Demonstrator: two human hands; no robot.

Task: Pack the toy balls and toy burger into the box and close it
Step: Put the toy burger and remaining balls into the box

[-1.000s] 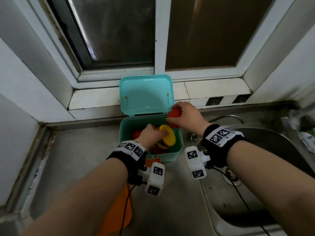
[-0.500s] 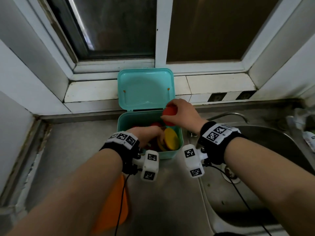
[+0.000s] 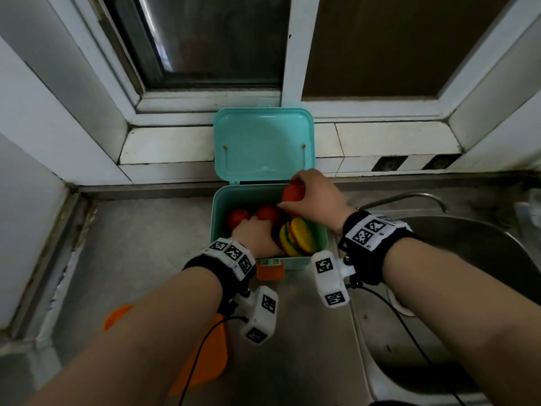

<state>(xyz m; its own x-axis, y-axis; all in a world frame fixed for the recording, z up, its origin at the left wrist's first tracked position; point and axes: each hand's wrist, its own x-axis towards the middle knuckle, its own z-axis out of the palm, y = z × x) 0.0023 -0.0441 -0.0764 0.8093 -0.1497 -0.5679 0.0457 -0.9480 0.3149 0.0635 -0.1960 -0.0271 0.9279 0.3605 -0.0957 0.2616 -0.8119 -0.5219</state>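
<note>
A teal box [image 3: 320, 240] stands open on the steel counter, its lid [image 3: 263, 145] leaning back against the window sill. Inside lie two red balls [image 3: 237, 217] [image 3: 268, 212] at the back left and a toy burger [image 3: 297, 237] on its edge at the right. My right hand [image 3: 314, 197] grips a third red ball [image 3: 292, 193] over the box's back right corner. My left hand [image 3: 257, 235] reaches down into the box beside the burger, its fingers hidden, touching the toys.
An orange latch [image 3: 270, 271] hangs from the box's front. An orange plate-like object [image 3: 202, 361] lies on the counter under my left forearm. A steel sink [image 3: 456, 288] with a tap [image 3: 409, 197] lies to the right. The window frame stands close behind.
The burger has settled on its edge at the right of the box. My right hand with the red ball has lowered slightly toward the box. My left hand stays inside.
</note>
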